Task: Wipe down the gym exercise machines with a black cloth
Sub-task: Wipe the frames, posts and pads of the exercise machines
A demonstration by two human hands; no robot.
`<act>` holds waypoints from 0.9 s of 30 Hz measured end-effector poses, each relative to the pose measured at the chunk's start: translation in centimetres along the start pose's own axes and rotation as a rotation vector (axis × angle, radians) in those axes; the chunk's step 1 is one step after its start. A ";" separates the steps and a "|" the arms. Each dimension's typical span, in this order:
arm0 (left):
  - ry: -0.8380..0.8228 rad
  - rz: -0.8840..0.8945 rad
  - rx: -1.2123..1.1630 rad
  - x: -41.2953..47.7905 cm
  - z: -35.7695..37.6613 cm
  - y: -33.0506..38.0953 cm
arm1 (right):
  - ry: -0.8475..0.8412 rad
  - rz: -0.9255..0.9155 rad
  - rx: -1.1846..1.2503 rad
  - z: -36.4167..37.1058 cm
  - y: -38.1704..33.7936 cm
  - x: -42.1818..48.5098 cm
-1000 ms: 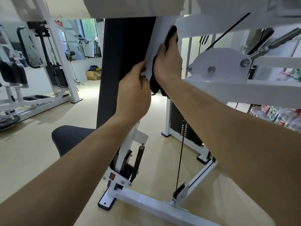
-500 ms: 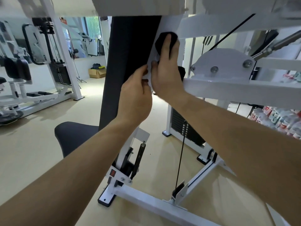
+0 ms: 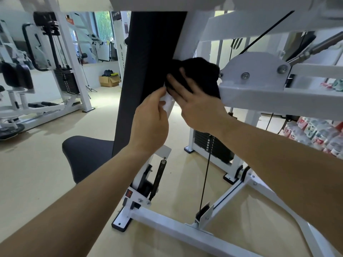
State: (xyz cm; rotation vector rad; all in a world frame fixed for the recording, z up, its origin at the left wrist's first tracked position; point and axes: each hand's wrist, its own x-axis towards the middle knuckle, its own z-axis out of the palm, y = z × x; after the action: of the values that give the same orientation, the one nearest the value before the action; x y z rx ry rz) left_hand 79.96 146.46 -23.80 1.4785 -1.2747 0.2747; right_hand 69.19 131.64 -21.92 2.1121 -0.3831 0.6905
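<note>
A bunched black cloth [image 3: 202, 75] lies against the white upright frame [image 3: 187, 34] behind the tall dark back pad [image 3: 148, 71] of a white exercise machine. My right hand [image 3: 196, 102] presses the cloth onto the frame with its fingers spread and fairly straight. Just left of it, my left hand [image 3: 150, 123] grips the edge of the white frame beside the pad, fingers curled round it. Part of the cloth is hidden behind my right hand.
The machine's dark seat [image 3: 87, 156] juts out at lower left; its white base beam [image 3: 176, 230], spring and black cable [image 3: 206, 173] are below. A weight stack [image 3: 213, 145] stands behind. Another white machine [image 3: 61, 71] and a cardboard box [image 3: 109, 80] are at far left.
My right hand has slid the cloth down the white frame and the cloth now shows more, bunched above the fingers. My left hand keeps its grip on the frame edge.
</note>
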 end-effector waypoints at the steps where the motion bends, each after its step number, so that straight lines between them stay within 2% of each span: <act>1: -0.012 -0.012 0.007 -0.2 -0.1 -0.1 | -0.027 -0.049 0.000 -0.4 0.8 0.0; 6: -0.037 -0.078 0.031 -0.6 -0.4 -0.5 | -0.018 -0.037 -0.001 -3.3 6.0 2.9; 13: -0.066 -0.135 0.106 -2.5 0.3 -3.0 | -0.146 -0.300 -0.124 0.8 -0.8 -1.5; 16: -0.061 -0.151 0.098 -2.4 0.0 -3.3 | -0.064 -0.233 -0.028 -0.6 1.8 0.9; 19: -0.058 -0.180 0.102 -2.4 0.1 -3.2 | -0.028 -0.170 -0.058 -1.5 4.4 1.6; 24: -0.105 -0.241 0.145 -4.3 1.2 -3.7 | -0.119 -0.154 0.072 1.1 -1.2 -2.0; 27: -0.126 -0.249 0.174 -5.8 1.3 -4.5 | -0.164 -0.119 0.367 3.1 -2.6 -0.9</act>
State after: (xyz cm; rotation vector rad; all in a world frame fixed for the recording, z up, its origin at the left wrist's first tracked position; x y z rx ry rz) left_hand 80.69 147.70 -31.14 1.8089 -1.1731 0.1313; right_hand 70.79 130.66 -25.63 2.5271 -0.2277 0.5509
